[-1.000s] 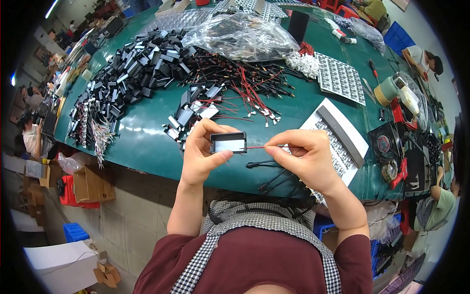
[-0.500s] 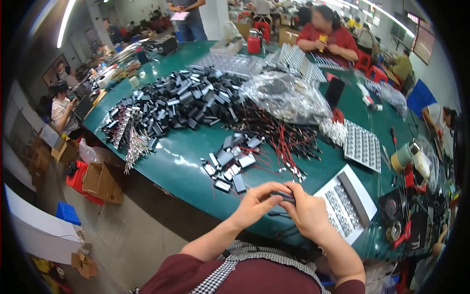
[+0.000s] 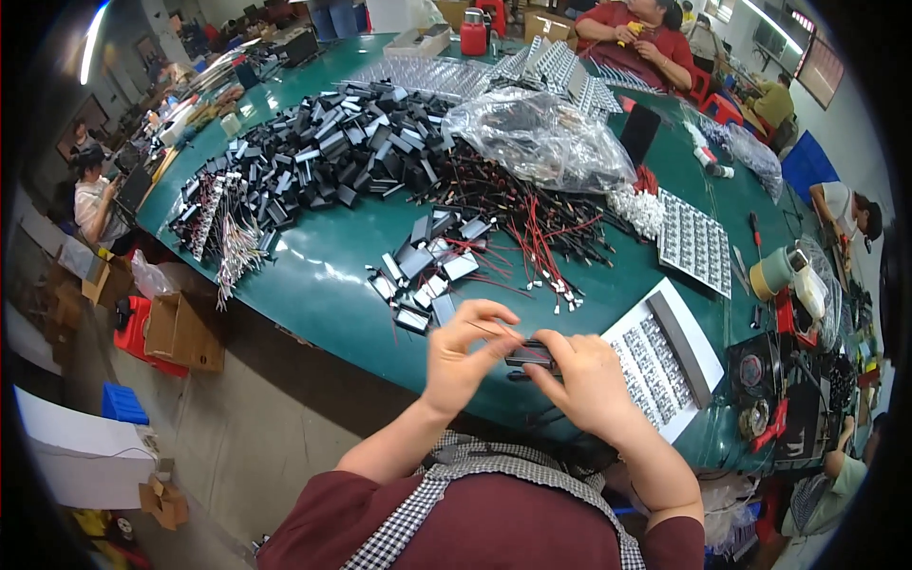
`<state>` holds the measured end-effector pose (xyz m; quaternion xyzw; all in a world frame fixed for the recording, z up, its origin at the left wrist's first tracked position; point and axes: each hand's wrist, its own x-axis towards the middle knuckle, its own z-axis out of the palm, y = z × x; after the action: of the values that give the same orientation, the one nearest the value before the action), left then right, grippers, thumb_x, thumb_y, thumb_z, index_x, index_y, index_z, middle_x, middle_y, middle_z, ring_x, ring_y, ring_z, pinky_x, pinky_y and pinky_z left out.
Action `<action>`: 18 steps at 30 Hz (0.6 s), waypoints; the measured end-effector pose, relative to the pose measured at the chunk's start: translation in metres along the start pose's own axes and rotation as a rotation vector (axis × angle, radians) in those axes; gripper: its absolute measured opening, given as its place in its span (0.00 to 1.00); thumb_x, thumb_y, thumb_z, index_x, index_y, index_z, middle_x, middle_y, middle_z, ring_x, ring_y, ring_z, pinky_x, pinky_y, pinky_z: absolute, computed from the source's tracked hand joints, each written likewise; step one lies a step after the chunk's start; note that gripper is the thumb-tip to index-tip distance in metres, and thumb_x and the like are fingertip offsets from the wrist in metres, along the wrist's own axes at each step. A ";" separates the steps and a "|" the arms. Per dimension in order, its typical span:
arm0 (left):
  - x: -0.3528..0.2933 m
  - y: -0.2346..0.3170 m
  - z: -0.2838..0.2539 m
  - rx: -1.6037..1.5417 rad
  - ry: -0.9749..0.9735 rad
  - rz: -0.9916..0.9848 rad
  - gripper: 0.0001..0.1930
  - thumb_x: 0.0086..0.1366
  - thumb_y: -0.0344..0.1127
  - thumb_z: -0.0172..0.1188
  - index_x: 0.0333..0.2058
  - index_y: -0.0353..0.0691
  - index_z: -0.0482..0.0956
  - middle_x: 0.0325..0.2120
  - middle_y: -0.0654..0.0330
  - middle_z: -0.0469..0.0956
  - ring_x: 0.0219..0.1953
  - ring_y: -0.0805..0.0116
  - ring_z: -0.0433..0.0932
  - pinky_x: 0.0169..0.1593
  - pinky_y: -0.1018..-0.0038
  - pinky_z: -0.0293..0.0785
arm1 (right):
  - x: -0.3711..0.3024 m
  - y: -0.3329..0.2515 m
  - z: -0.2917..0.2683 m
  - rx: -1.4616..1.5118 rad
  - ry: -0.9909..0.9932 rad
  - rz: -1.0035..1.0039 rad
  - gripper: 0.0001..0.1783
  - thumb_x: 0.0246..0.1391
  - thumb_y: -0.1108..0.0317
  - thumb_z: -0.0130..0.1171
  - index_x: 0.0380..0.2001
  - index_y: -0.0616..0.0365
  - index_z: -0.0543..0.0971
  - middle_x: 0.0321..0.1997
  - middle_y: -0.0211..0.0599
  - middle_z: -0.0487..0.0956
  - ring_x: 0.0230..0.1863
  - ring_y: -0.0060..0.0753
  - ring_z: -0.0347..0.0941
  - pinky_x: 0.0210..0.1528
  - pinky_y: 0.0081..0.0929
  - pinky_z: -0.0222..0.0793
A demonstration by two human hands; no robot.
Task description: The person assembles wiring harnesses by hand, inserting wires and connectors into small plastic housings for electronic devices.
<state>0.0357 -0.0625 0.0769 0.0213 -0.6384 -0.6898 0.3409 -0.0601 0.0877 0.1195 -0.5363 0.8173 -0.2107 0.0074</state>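
Close to the table's near edge, my right hand (image 3: 591, 382) grips a small black rectangular case (image 3: 530, 355) between thumb and fingers. My left hand (image 3: 460, 365) is pinched beside it, thumb against fingers, on a thin red wire (image 3: 483, 328) by the case. Where the wire enters the case is too small to tell. Just beyond my left hand lies a small group of black cases (image 3: 414, 261) with red wires, some showing pale insides. Right of my right hand is a white tray (image 3: 705, 337) with rows of small silvery parts.
A large heap of black cases (image 3: 332, 142) covers the far left of the green table (image 3: 323, 294). Red and black cables (image 3: 532, 209) lie beside a clear plastic bag (image 3: 546, 142). A silvery parts sheet (image 3: 695, 242) and a screwdriver (image 3: 756, 233) lie right. Co-workers sit around.
My left hand has drawn back a little from my right hand, its fingers raised with the wire. The black case shows more now. The view has tilted downward.
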 end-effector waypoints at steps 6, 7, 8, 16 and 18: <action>0.020 0.007 -0.025 -0.121 0.161 -0.180 0.07 0.64 0.31 0.51 0.31 0.32 0.71 0.30 0.53 0.78 0.25 0.71 0.78 0.31 0.79 0.71 | 0.008 0.019 0.015 0.397 -0.148 0.116 0.23 0.53 0.56 0.53 0.49 0.56 0.69 0.41 0.48 0.75 0.44 0.46 0.71 0.46 0.36 0.66; 0.031 0.009 -0.029 -0.073 0.147 -0.143 0.07 0.65 0.32 0.51 0.32 0.33 0.70 0.29 0.53 0.79 0.26 0.71 0.78 0.31 0.80 0.71 | 0.010 0.025 0.017 0.394 -0.145 0.146 0.23 0.53 0.56 0.53 0.49 0.56 0.69 0.41 0.48 0.75 0.44 0.46 0.71 0.46 0.36 0.66; 0.043 0.010 -0.033 -0.026 0.134 -0.105 0.07 0.65 0.32 0.51 0.32 0.33 0.68 0.29 0.54 0.79 0.26 0.71 0.78 0.30 0.80 0.71 | 0.013 0.034 0.019 0.374 -0.170 0.132 0.24 0.53 0.55 0.53 0.50 0.56 0.68 0.44 0.48 0.74 0.45 0.46 0.71 0.46 0.36 0.66; 0.074 -0.005 -0.068 1.229 0.066 0.623 0.06 0.49 0.23 0.58 0.28 0.38 0.74 0.23 0.56 0.76 0.25 0.58 0.75 0.27 0.69 0.70 | 0.061 0.108 0.039 0.169 -0.088 0.270 0.17 0.47 0.61 0.57 0.41 0.55 0.75 0.39 0.42 0.75 0.42 0.44 0.72 0.43 0.38 0.67; 0.061 -0.031 -0.071 1.375 -0.106 0.470 0.05 0.46 0.27 0.56 0.25 0.40 0.71 0.21 0.58 0.70 0.26 0.59 0.72 0.29 0.66 0.68 | 0.071 0.115 0.045 -0.002 -0.005 0.229 0.16 0.45 0.63 0.59 0.38 0.57 0.75 0.36 0.41 0.74 0.41 0.45 0.72 0.42 0.38 0.68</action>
<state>0.0082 -0.1557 0.0609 0.0594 -0.9308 -0.0415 0.3584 -0.1801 0.0484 0.0529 -0.4399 0.8734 -0.2063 0.0332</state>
